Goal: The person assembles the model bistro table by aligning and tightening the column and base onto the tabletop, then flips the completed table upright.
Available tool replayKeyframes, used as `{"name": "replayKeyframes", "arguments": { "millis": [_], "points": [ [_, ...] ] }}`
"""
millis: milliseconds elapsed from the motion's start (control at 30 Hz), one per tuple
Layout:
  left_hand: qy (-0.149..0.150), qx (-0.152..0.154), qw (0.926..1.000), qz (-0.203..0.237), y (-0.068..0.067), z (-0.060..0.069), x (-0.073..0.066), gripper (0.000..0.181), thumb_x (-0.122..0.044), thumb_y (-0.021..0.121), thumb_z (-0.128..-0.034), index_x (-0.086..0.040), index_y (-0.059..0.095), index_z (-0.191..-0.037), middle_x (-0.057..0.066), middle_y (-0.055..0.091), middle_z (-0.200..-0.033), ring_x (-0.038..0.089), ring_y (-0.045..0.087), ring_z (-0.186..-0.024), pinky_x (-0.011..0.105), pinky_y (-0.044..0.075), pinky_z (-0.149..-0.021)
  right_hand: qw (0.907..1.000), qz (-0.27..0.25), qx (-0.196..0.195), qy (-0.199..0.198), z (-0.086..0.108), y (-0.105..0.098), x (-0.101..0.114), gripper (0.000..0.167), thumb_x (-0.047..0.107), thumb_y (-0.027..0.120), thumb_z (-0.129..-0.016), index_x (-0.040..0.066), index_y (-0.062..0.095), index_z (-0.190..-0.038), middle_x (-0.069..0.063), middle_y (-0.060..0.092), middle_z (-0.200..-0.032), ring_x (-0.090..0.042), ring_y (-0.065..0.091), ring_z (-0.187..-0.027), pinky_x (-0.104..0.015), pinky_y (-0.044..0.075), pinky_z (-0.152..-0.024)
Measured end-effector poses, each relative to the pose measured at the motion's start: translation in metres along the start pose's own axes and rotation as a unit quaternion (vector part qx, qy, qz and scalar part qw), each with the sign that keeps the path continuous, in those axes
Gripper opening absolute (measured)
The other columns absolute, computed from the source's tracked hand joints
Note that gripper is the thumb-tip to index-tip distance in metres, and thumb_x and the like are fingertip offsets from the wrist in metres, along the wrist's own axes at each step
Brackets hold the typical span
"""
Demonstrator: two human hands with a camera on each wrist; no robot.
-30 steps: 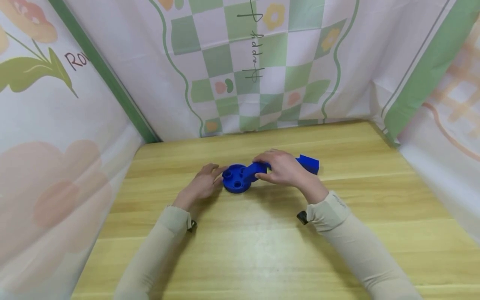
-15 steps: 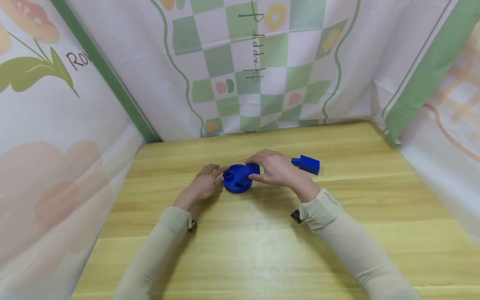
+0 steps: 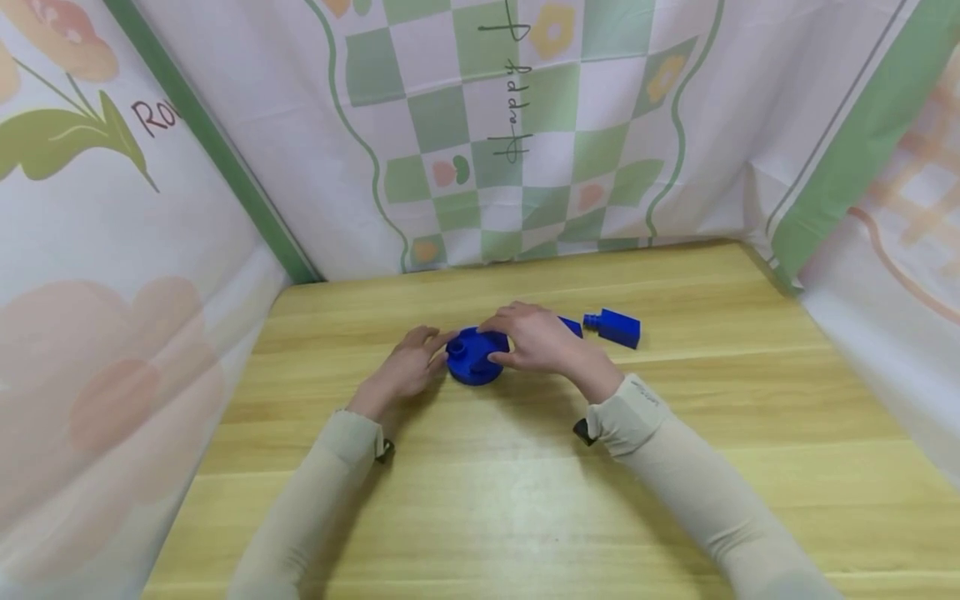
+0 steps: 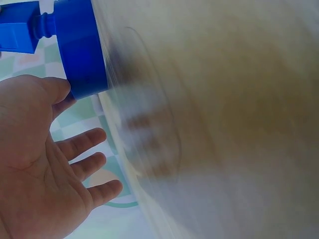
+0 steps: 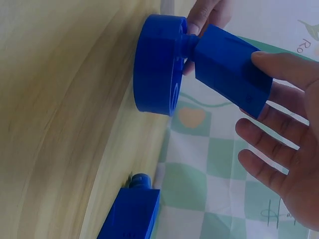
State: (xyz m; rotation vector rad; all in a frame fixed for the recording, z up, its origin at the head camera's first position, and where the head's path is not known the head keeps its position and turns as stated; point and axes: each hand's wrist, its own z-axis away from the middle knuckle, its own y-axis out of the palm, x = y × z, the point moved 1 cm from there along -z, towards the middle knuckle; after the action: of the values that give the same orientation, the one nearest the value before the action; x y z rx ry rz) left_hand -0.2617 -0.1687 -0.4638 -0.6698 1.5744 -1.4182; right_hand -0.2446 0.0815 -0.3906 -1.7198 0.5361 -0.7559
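A blue round base (image 3: 471, 367) with raised round sockets lies on the table. My left hand (image 3: 408, 367) holds its left side with thumb and index finger, the other fingers spread apart in the left wrist view. My right hand (image 3: 528, 337) grips a blue rectangular block (image 5: 229, 67) between thumb and fingers. The block's narrow ringed neck (image 5: 188, 47) points at the base and meets its socket side; how deep it sits is hidden. In the head view the right hand covers most of this block.
A loose blue block (image 3: 620, 328) with a ringed neck lies to the right of my right hand. Part of another blue block (image 3: 572, 326) shows behind that hand. Printed cloth (image 3: 517, 192) hangs around the wooden table's (image 3: 525, 500) back and sides.
My right hand has moved left with its block, over the base. The loose blocks it was covering have come into view, one still partly hidden. My left hand has stayed put.
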Motion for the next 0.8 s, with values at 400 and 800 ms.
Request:
{"name": "replayKeyframes", "arguments": {
  "millis": [400,800],
  "points": [
    [-0.007,0.004,0.9999,0.009,-0.003,0.001,0.000,0.049,-0.034,0.040,-0.1082,-0.024,0.036,-0.156,0.021,0.038,-0.155,0.038,0.027,-0.149,0.056,0.028,-0.121,0.9971,0.058,-0.015,-0.047,-0.008,0.002,0.008,0.043,0.033,0.077,-0.087,0.015,0.070,-0.125,-0.004,0.069,-0.112,-0.024,0.064,-0.105,-0.040,0.054,-0.093],
    [-0.013,0.013,0.9998,0.003,-0.001,0.001,0.001,0.049,-0.035,0.037,-0.1088,-0.026,0.033,-0.157,0.020,0.035,-0.158,0.039,0.023,-0.151,0.056,0.024,-0.123,0.9965,0.053,0.009,-0.065,-0.011,0.009,0.010,0.048,0.033,0.077,-0.087,0.017,0.066,-0.130,-0.004,0.067,-0.113,-0.025,0.062,-0.109,-0.043,0.053,-0.097]
  ]
}}
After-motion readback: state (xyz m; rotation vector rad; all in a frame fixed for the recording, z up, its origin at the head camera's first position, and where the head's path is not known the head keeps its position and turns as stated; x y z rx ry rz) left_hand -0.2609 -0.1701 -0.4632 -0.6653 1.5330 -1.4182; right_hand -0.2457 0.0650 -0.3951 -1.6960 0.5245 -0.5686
